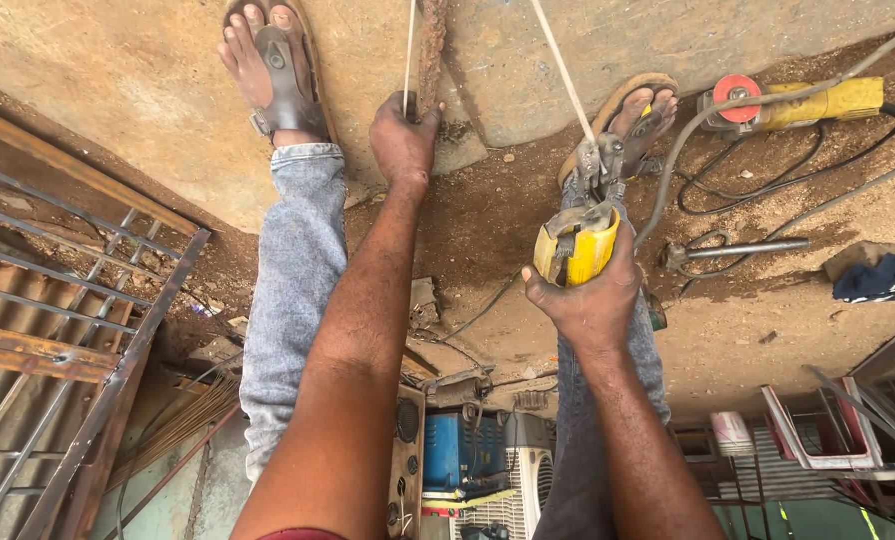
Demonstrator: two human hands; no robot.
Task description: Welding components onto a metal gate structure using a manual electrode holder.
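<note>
The left hand [404, 135] has its fingers wrapped tight around a rusty iron bar [431, 50] and a thin welding rod [409, 55] just beside it; both run up out of the top of the view, above the concrete floor [148, 80]. The right hand [593, 295] grips the yellow handle of an electrode holder [576, 240], fingers closed round it; a second thin rod [563, 70] sits clamped in the metal jaws and slants up to the left. Two sandalled feet stand on the floor, the left foot [273, 65] beside the bar, the right foot [638, 115] just behind the holder; jeans cover both legs. A yellow angle grinder [798, 105] with a red disc lies on the dirt to the right, its black cable [748, 175] looping near it; a dark blue cloth [878, 280] lies further right. A rusty metal grille [58, 330] lies at the left; a blue welding machine [463, 450] stands between the legs; a red-and-white tray [818, 430] at lower right shows nothing I can tell inside it.
</note>
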